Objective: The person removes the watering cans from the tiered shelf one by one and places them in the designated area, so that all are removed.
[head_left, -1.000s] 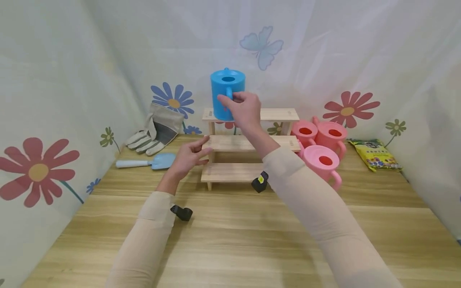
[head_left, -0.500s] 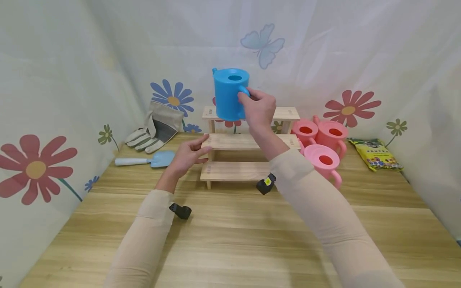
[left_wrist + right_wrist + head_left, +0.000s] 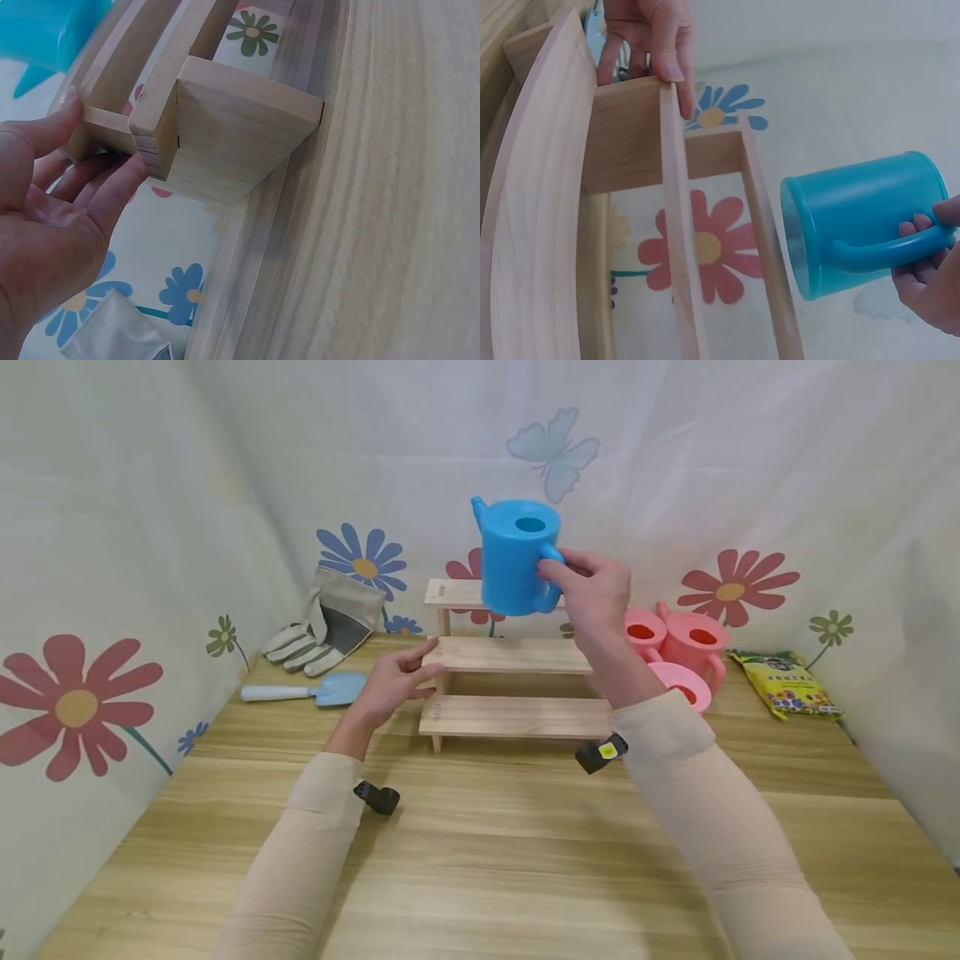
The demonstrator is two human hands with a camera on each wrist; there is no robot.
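Note:
A blue watering can [image 3: 510, 564] is held upright by its handle in my right hand [image 3: 598, 597], in front of the top tier of a three-tier wooden stand [image 3: 510, 654]. In the right wrist view the can's [image 3: 870, 202] base is apart from the top board, and fingers curl round the handle. My left hand [image 3: 392, 687] grips the left end of the middle tier. The left wrist view shows its thumb and fingertips around the corner of the stand [image 3: 240, 120]. My right forearm hides part of the stand's right end.
Several pink watering cans [image 3: 693, 643] stand right of the stand, partly behind my right sleeve. A yellow packet [image 3: 787, 685] lies farther right. Work gloves [image 3: 341, 618] and a light-blue trowel [image 3: 339, 690] lie at the left. A flowered curtain [image 3: 420, 460] hangs behind the wooden table [image 3: 465, 852].
My right hand has moved right with the blue watering can, off from over the top tier's left end. The can has turned, its spout now pointing left. My left hand stays on the stand.

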